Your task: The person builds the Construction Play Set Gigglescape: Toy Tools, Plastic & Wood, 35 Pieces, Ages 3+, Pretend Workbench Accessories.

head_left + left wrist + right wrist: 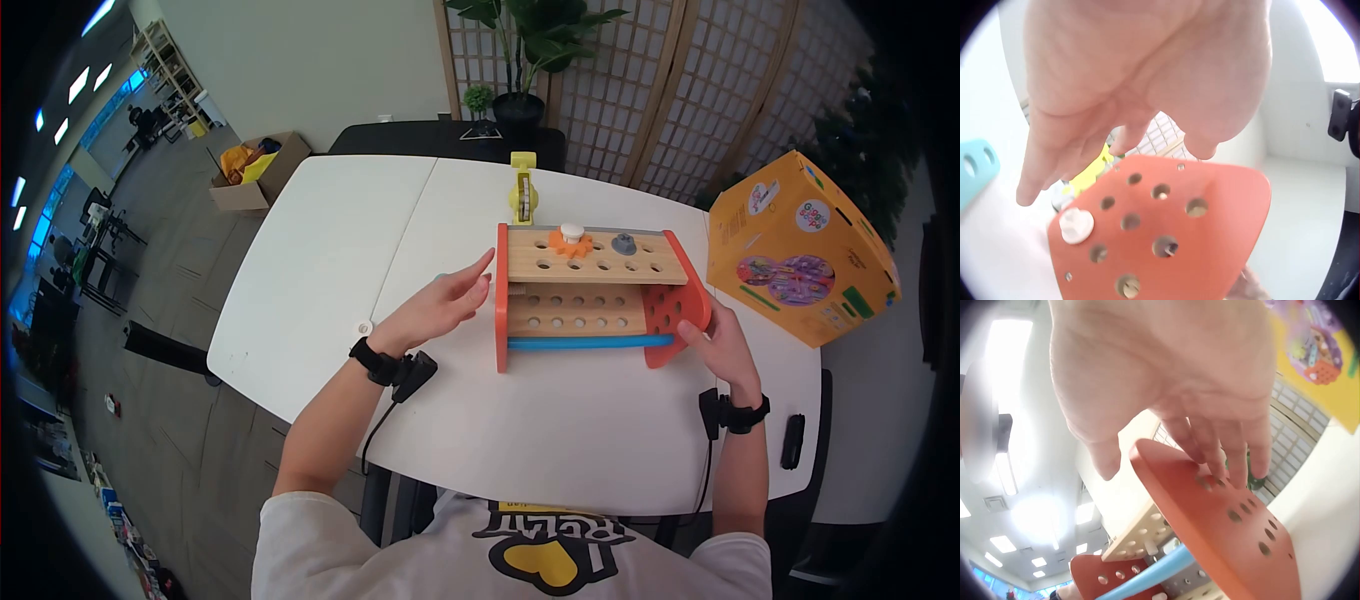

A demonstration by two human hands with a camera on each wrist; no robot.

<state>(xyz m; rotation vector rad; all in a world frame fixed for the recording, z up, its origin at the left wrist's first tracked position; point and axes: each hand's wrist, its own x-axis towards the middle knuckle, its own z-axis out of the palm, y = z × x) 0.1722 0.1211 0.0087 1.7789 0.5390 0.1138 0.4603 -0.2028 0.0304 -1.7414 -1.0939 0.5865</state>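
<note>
A wooden toy workbench (pixel 590 268) with red side panels and a blue bar (pixel 590 342) stands on the white table. On its top sit an orange gear (pixel 571 245) with a white knob and a grey piece (pixel 623 243). My left hand (pixel 440 308), empty with fingers extended, is beside the left panel (pixel 1166 219), which has a white bolt head (pixel 1076 225). At the right panel (pixel 1222 512), my right hand (pixel 725 345) lays its fairly straight fingers along the outer face. Its thumb (pixel 1105 462) stands apart from the panel's edge.
Behind the workbench stands a yellow toy piece (pixel 522 190). A large orange box (pixel 805 250) is at the right. A white ring (pixel 364 328) lies near my left wrist, a black object (pixel 793 442) at the right edge. The left wrist view shows a teal piece with holes (pixel 977 169).
</note>
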